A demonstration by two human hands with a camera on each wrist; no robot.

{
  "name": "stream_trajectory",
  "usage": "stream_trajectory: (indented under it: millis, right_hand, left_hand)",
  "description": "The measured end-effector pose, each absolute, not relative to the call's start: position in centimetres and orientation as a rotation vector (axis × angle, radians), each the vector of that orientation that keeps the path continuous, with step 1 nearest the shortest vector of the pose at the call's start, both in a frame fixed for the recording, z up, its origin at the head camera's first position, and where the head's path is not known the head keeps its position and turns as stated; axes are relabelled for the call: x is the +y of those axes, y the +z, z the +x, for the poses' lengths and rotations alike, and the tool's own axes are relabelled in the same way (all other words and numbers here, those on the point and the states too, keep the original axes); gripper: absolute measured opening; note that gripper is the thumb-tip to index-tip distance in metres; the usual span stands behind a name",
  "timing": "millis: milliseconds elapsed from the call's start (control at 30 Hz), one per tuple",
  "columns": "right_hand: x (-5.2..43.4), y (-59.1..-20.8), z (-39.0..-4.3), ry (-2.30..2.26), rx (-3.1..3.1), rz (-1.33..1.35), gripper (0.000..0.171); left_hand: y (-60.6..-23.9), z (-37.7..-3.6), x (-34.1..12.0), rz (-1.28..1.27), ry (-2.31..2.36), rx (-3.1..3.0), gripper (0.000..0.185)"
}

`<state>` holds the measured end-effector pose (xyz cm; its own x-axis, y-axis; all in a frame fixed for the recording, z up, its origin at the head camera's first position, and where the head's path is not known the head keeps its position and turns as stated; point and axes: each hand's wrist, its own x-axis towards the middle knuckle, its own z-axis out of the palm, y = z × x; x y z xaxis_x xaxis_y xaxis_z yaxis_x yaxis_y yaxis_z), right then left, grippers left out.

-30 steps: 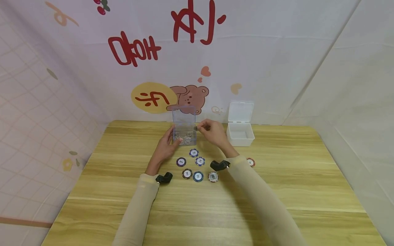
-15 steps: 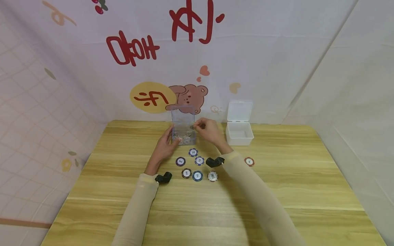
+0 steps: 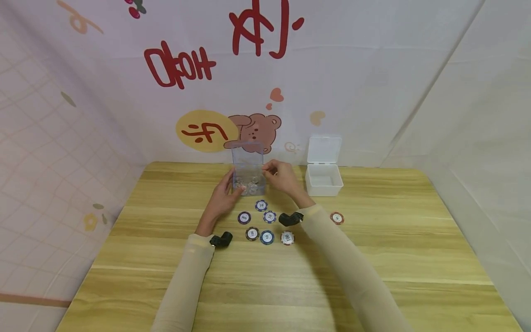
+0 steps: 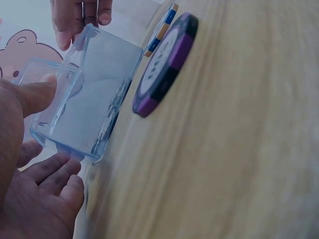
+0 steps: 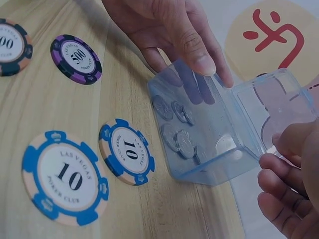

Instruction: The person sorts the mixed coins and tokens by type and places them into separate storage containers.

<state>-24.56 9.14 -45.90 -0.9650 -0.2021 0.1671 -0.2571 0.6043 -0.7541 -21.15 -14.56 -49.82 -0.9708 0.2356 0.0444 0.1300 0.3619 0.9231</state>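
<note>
Nearest you on the tabletop, poker chips lie in a loose cluster between your two forearms, with the clear blue box just beyond them, lid up and coins inside. Your left hand braces the box's left wall, thumb pressed to it and fingers straight along the far side; your right hand hovers at the right rim with fingers curled together. Whether they pinch anything, you cannot tell.
</note>
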Motion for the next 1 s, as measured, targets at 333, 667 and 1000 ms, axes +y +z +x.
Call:
stream_trajectory:
  millis: [333,667,1000]
  right_hand:
    - [10.1,-46.0,-24.3,1.305,-2.728,0.465,0.020]
    - [12.3,-44.9,-23.0,1.326,-2.789,0.535,0.042]
    - [14.9,-43.9,-21.7,1.194,-2.869,0.534,0.057]
  left_hand:
    - [-50.1,-21.2,-14.6,0.330,1.684,2.510,0.082]
    - [-49.8,-21.1,-14.5,0.326,1.667,2.525,0.083]
    - [-49.5,-21.0,-14.4,0.308,1.658,2.518,0.082]
